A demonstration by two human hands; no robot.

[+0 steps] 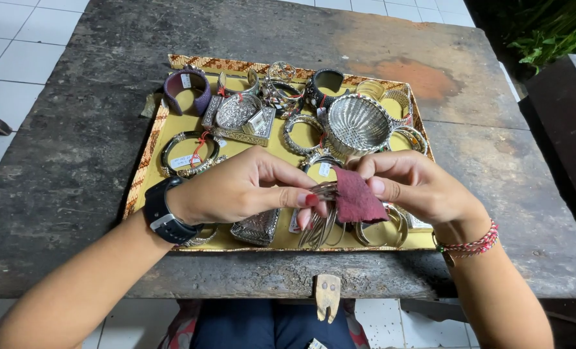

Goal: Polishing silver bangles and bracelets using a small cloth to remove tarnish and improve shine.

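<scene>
Holding a bunch of thin silver bangles (320, 216) over the near edge of a yellow-lined tray (147, 165), the left hand (236, 190) pinches them between thumb and fingertips. The right hand (417, 187) is closed on a small dark red cloth (356, 197), which it presses against the top of the bangles. The tray, with a patterned brown border, sits on a worn dark wooden table (75, 129) and is full of jewellery: a purple cuff (186, 90) in the far left corner, a black cuff (323, 84) further right, a wide silver filigree cuff (359, 123) beside it, a silver bracelet with a red-stringed tag (190, 152) on the left, and a small ornate silver box (256, 226) just below the left hand. The left wrist wears a black watch (162, 210); the right wrist wears a beaded red bracelet (472, 245).
</scene>
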